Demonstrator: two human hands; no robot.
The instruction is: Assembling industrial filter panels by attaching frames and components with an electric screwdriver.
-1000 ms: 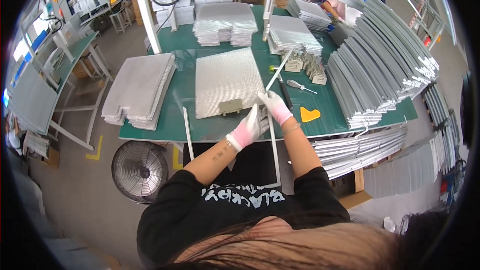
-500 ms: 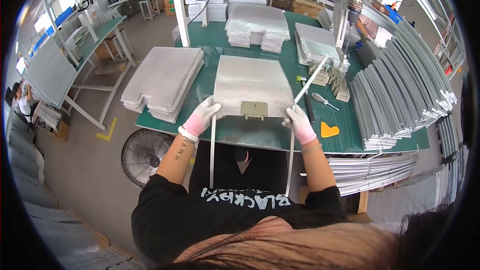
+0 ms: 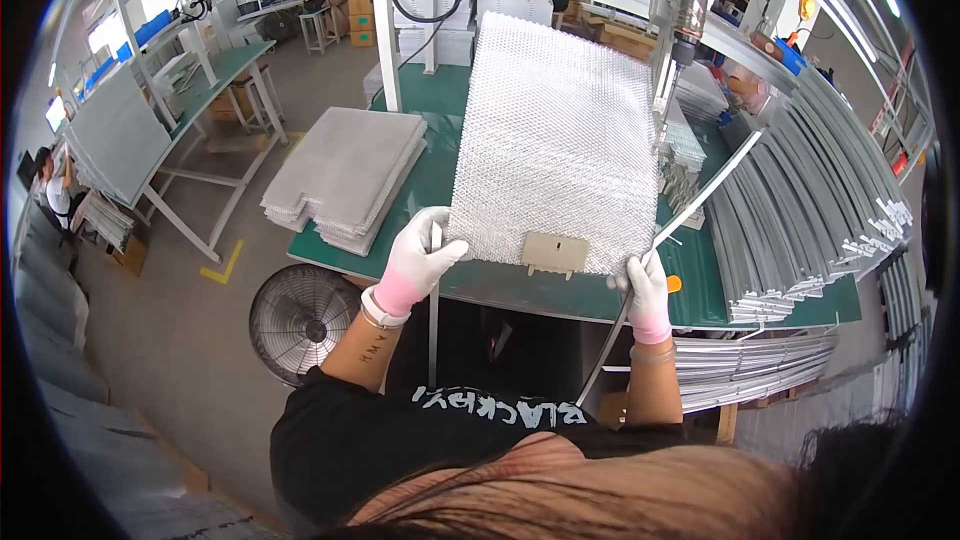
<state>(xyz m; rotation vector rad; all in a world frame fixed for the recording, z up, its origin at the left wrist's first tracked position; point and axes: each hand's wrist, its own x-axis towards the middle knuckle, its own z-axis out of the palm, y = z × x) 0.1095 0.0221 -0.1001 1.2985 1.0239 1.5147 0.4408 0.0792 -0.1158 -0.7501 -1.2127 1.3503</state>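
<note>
In front of me a silvery metal mesh panel (image 3: 560, 140) is raised at a tilt over the green table. A beige plastic piece with small prongs (image 3: 556, 254) sits on its near edge. My left hand (image 3: 418, 258), white-gloved with a pink cuff, is closed at the panel's near left corner, along with a thin metal strip (image 3: 433, 335) that hangs down. At the near right corner, my right hand (image 3: 645, 292) is closed on the panel and a long light metal strip (image 3: 712, 188), which slants up to the right and down toward my body. The panel hides much of the table behind it.
A stack of mesh panels (image 3: 345, 170) lies on the table's left. Several rows of framed grey panels (image 3: 800, 210) stand at the right. An orange-and-black power driver (image 3: 692, 5) hangs above. A floor fan (image 3: 303, 322) stands at lower left. A co-worker (image 3: 50, 190) is at far left.
The mesh panel has been lifted and tipped up, so it now covers the stacks behind. Both hands have moved right and slightly nearer, with the right strip swung further right.
</note>
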